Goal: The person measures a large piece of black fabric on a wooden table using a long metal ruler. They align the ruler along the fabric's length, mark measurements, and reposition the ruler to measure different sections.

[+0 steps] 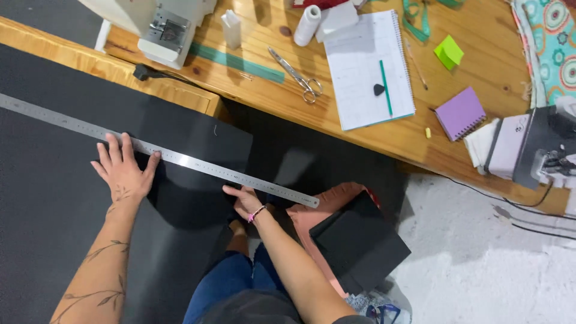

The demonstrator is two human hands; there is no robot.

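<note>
Two hands steady one long, thin steel ruler across smooth matte black sheet: left hand flat, fingers spread, on it; right hand pinches its near edge.

The left hand presses flat on a long steel ruler across black fabric, the right hand pinching its edge
</note>
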